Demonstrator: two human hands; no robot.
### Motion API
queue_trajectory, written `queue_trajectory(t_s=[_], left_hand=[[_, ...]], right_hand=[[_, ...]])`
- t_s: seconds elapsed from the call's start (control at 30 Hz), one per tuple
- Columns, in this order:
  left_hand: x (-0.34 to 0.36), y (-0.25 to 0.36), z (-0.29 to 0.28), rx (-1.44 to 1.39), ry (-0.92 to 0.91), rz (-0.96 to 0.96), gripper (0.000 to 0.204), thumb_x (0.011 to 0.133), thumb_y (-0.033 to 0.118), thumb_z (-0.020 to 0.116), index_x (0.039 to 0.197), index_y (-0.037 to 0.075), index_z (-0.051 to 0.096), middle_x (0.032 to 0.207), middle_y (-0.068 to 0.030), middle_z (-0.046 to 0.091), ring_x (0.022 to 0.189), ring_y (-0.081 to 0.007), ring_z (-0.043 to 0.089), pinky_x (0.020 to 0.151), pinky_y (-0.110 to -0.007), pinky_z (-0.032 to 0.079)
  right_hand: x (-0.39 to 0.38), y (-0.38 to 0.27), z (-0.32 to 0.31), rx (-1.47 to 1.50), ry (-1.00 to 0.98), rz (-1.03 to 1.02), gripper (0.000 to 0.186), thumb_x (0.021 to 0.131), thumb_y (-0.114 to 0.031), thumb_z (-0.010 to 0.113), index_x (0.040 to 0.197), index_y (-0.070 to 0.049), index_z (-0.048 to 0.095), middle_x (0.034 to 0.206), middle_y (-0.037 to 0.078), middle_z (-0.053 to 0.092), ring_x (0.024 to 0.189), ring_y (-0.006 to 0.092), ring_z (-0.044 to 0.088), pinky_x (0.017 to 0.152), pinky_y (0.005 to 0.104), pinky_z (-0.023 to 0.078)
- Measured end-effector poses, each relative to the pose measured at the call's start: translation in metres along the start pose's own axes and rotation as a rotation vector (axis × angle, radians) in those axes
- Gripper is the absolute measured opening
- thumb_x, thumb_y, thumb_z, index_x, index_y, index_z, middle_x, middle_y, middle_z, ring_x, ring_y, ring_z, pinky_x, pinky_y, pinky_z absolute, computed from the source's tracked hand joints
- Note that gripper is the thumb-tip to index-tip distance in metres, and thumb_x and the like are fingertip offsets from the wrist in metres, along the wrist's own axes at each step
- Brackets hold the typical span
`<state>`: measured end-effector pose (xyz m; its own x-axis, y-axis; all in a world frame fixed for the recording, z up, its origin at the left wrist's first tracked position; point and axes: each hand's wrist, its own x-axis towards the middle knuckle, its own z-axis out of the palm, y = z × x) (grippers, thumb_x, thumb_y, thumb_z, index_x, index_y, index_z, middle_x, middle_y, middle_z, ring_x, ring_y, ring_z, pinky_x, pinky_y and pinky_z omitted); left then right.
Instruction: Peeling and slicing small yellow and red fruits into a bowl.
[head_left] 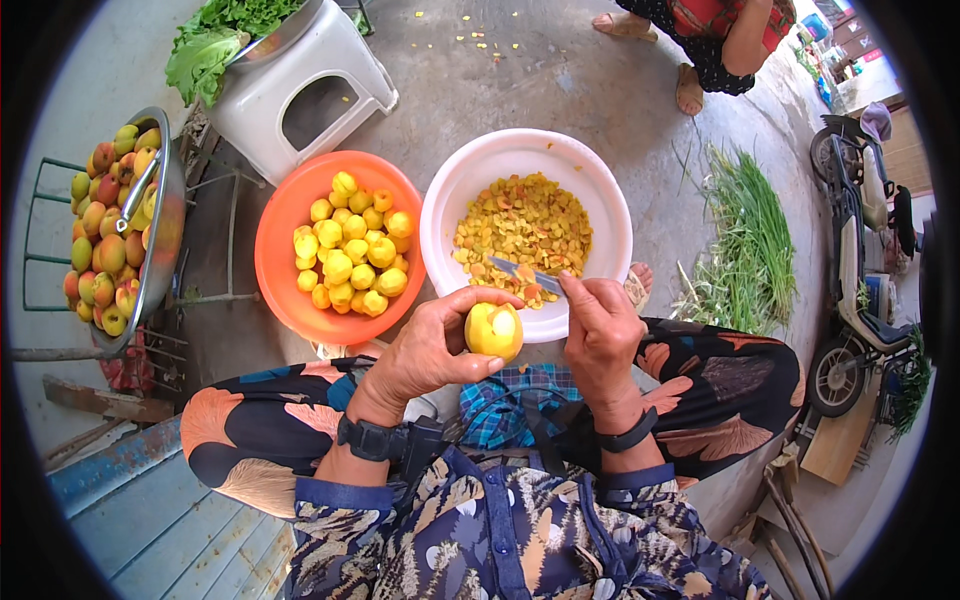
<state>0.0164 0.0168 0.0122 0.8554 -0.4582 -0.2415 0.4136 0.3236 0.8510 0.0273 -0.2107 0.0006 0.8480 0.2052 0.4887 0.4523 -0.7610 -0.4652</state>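
My left hand (430, 345) is closed round a yellow peach (494, 333), most of its skin pared off, with a small reddish patch near the top. In my right hand (603, 335) is a small knife (530, 275), gripped in the fist, its blade pointing up and left over the white basin (440, 205). Blade and peach are apart. Yellow and orange peelings (525, 225) cover the basin's bottom. To its left, an orange basin (275, 245) holds several peeled yellow peaches (355, 245).
Unpeeled red and green peaches (105, 250) fill a metal bowl (168, 240) on a rack at far left. Behind stands a white stool (270, 110) with leafy greens (205, 60). Long green stalks (745, 240) lie at right, near a parked motorbike (860, 270). Another person (740, 40) is at the back.
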Motion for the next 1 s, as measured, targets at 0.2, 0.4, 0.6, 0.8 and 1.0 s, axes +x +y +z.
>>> queue_trajectory(t_s=[0.2,0.4,0.6,0.8,1.0], left_hand=[[0.002,-0.01,-0.003,0.074,0.112,-0.025,0.063,0.078,0.011,0.088,0.132,0.004,0.055,0.12,-0.0028,0.064,0.111,-0.0119,0.062,0.098,-0.029,0.051],[0.0,-0.026,-0.013,0.017,0.094,0.032,0.079,0.07,0.031,0.097,0.132,0.003,0.055,0.119,-0.0034,0.064,0.11,-0.0113,0.06,0.097,-0.029,0.05],[0.002,-0.019,-0.003,0.076,0.114,-0.054,0.063,0.078,0.01,0.086,0.132,0.0,0.057,0.114,-0.0055,0.067,0.106,-0.0121,0.064,0.092,-0.03,0.055],[0.007,-0.022,-0.002,0.126,0.167,0.043,0.064,0.079,0.013,0.088,0.131,0.002,0.054,0.116,-0.0041,0.064,0.107,-0.0129,0.064,0.094,-0.029,0.054],[0.003,-0.027,-0.008,0.212,0.181,0.05,0.064,0.078,0.01,0.089,0.131,0.003,0.052,0.117,-0.005,0.064,0.111,-0.0122,0.062,0.096,-0.03,0.053]], right_hand=[[0.001,-0.02,-0.003,0.142,0.013,-0.208,0.04,0.073,0.003,0.069,0.113,-0.002,0.075,0.088,0.01,0.065,0.074,0.0275,0.063,0.064,0.0393,0.05],[0.0,-0.031,0.0,0.149,-0.012,-0.284,0.047,0.071,0.001,0.068,0.118,-0.002,0.073,0.09,0.009,0.064,0.074,0.0257,0.062,0.063,0.0387,0.048],[0.002,-0.012,0.001,0.022,-0.006,-0.192,0.042,0.072,0.001,0.069,0.113,-0.001,0.074,0.09,0.01,0.065,0.075,0.0274,0.064,0.064,0.0394,0.05],[0.001,-0.021,0.002,0.145,0.009,-0.215,0.042,0.071,0.001,0.069,0.113,-0.002,0.075,0.089,0.01,0.065,0.072,0.0268,0.063,0.062,0.0385,0.05],[0.0,-0.027,0.009,0.121,-0.029,-0.228,0.043,0.072,0.0,0.067,0.115,-0.001,0.074,0.087,0.009,0.062,0.076,0.0265,0.062,0.064,0.0406,0.049]])
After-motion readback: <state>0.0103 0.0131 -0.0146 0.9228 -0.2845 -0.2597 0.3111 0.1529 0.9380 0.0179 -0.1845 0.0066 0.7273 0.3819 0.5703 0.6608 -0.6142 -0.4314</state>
